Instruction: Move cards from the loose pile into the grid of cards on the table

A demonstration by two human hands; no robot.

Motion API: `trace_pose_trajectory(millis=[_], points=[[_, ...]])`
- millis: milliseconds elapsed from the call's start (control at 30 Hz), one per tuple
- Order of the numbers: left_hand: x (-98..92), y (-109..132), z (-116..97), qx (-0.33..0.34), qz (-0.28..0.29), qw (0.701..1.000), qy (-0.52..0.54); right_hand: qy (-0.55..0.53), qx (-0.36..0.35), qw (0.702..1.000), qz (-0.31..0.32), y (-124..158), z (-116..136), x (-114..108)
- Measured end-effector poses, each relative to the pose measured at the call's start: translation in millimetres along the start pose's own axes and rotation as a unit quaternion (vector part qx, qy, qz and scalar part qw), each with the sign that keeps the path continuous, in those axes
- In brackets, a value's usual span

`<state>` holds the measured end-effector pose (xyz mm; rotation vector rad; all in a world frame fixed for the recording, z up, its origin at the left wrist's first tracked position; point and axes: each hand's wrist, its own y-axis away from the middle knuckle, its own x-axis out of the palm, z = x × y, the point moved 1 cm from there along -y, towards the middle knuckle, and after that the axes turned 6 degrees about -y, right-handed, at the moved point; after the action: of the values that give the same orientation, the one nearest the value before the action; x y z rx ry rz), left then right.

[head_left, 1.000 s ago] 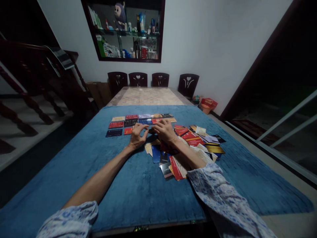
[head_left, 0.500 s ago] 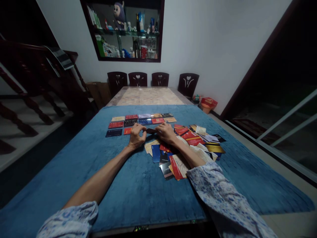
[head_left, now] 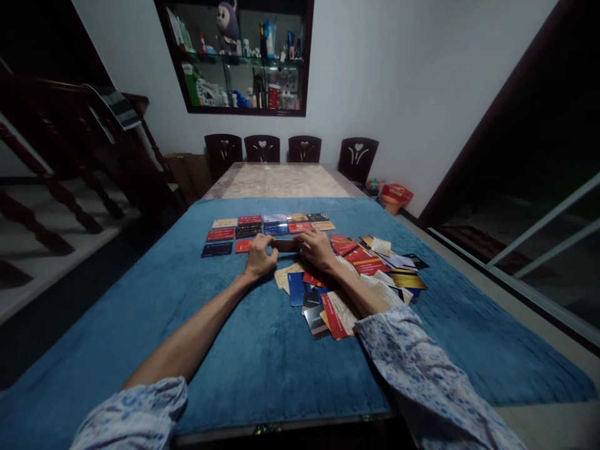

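Observation:
Between my two hands a dark plastic card [head_left: 285, 245] is gripped by its ends, just above the cloth. My left hand [head_left: 260, 256] pinches its left end and my right hand [head_left: 317, 249] its right end. Ahead of them lie rows of cards, among them a blue card [head_left: 275, 229] and a red card [head_left: 300, 227]. An orange-red card [head_left: 244, 246] is partly covered by my left hand, beside a navy card [head_left: 217, 250]. A loose heap of mixed cards [head_left: 370, 267] spreads beside and under my right forearm.
A blue cloth [head_left: 225, 350] covers the near part of the long table, with bare patterned tabletop [head_left: 281, 178] beyond. Several dark chairs [head_left: 262, 149] stand at the far end. A wall cabinet with glass shelves [head_left: 241, 60] hangs behind; stair railings [head_left: 42, 181] are at left.
The card between my hands has tilted, so more of its dark face shows. Both hands still hold it in nearly the same place. The view has shifted very slightly.

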<state>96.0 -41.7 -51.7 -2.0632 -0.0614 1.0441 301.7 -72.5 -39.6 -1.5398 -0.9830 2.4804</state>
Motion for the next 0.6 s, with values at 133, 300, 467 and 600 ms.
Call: trace_pose_trajectory(millis=[133,300,467,600], points=[[2.2,1.3,-0.2,-0.001,0.028,0.999,-0.02,0.012,0.013,1.0,0.003,2.0,2.7,1.7],[3.1,2.7,-1.9,-0.004,0.054,0.998,-0.039,0.021,0.028,0.999,0.014,4.5,7.4,0.4],[0.9,3.0,-4.7,-0.012,0.071,0.996,-0.054,0.039,0.034,0.998,0.03,6.2,11.2,-2.6],[-2.5,3.0,-8.9,-0.017,0.093,0.993,-0.071,0.076,0.044,0.994,0.063,7.7,15.3,-5.8]])
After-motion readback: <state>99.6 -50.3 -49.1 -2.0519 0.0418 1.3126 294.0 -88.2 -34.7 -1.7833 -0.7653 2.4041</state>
